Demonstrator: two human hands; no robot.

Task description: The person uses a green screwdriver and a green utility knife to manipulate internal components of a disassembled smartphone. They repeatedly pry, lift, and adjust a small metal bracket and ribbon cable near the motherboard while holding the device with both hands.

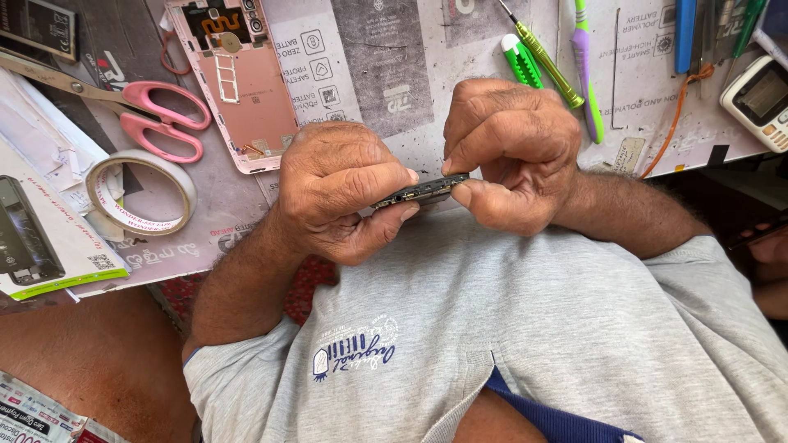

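Item one: a thin dark circuit board (420,190), held edge-on above the person's lap, just in front of the bench (460,49) edge. It bridges the two hands, one end in each.

Left hand (341,197): grip closed on the board's left end, thumb on top, fingers curled beneath.

Right hand (513,152): grip closed on the board's right end, thumb under the edge, fingertips pressing from above.

On the bench, behind the hands:
- pink phone back housing (246,90), lying open side up, well left of centre;
- pink-handled scissors (156,115), just left of the housing;
- roll of white tape (141,193), lying flat, near the scissors' handles;
- flat white and green package (61,238) at the left edge, a dark slab resting on it;
- green-handled screwdriver (546,59), with a short green and white tool (521,61) just beside it;
- purple and green plastic pry tool (587,70), to the right of the screwdriver;
- white meter (759,102) with a screen, at the far right;
- orange wire (677,115) trailing near the meter.

The person wears a grey shirt (533,328).
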